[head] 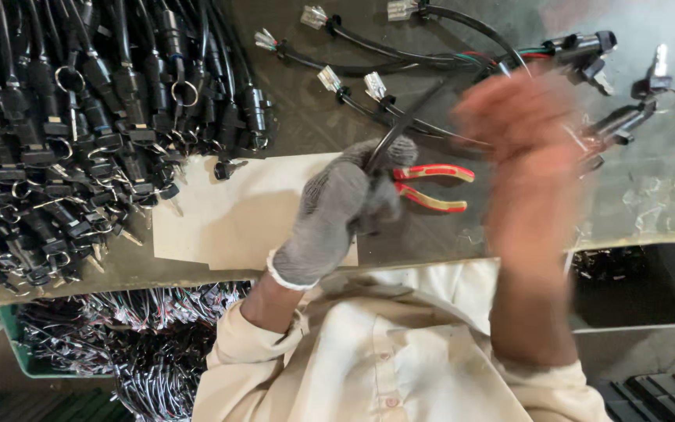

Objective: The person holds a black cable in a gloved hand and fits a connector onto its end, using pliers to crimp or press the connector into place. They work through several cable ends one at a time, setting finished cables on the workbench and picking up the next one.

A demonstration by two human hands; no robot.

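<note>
Over the middle of the dark, scuffed worktable [650,203], the left hand [337,207], in a grey knitted glove with a white cuff, is closed in a fist round a thin black cable [408,121]. The cable rises out of the top of the fist and runs up and to the right, toward the loose harnesses beyond. The firm fist looks meant to keep the cable steady while the other hand works at it.

The bare right hand [529,156] is a blur of motion just right of the glove, raised above the table. Whether its fingers are shut on anything cannot be told.

A pair of pliers with red and yellow handles [431,187] lies on the table just beside the gloved fist, between the two hands. A pale sheet of card [232,211] lies flat under and to the left of the glove.

A dense heap of black switch harnesses with keys and metal rings [80,133] crowds the left side of the table. Black cables with white plastic connectors [330,78] spread across the top, some running behind the blurred hand. Below the table edge, a green crate of thin wires [119,344] sits to the left.
</note>
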